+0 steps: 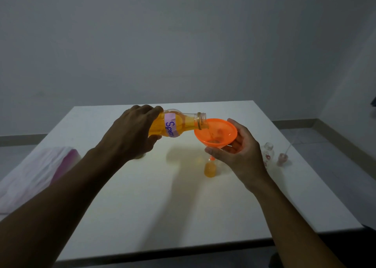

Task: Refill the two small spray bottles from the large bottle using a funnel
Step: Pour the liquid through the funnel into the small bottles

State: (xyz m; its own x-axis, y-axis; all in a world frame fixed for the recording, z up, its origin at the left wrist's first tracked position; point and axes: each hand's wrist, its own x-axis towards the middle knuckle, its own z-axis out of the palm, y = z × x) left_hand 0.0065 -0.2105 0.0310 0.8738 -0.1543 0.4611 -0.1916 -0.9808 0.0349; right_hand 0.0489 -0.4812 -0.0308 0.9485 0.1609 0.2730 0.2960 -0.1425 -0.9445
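White rectangular desk (142, 216): carries all items below.

Folded white and pink cloth (36, 172): lies at the desk's left edge.

Left hand (130, 133): fingers and thumb wrapped around the base end of the large bottle, closed on it.

Large clear plastic bottle of orange liquid (179, 125): held above the middle of the desk, tipped nearly level with its uncapped mouth to the right, resting over the funnel's near-left rim. A pale pink paper label with blue handwriting wraps its middle. Liquid reaches the neck.

Orange plastic funnel (216, 132): wide bowl tilted toward the bottle, a little liquid visible at its bottom. Its narrow stem points down into the small bottle beneath.

First small clear spray bottle (210, 170): stands uncapped on the desk below the funnel, holding orange liquid through its lower body.

Right hand (240, 157): thumb and fingers cupped around the funnel's bowl from the right and below, gripping it.

Second small clear spray bottle with flower print (269, 154): stands uncapped toward the desk's right edge, apparently empty.

Small pink spray cap with thin clear tube (283, 158): sits just beside the flowered bottle, nearer the right edge.
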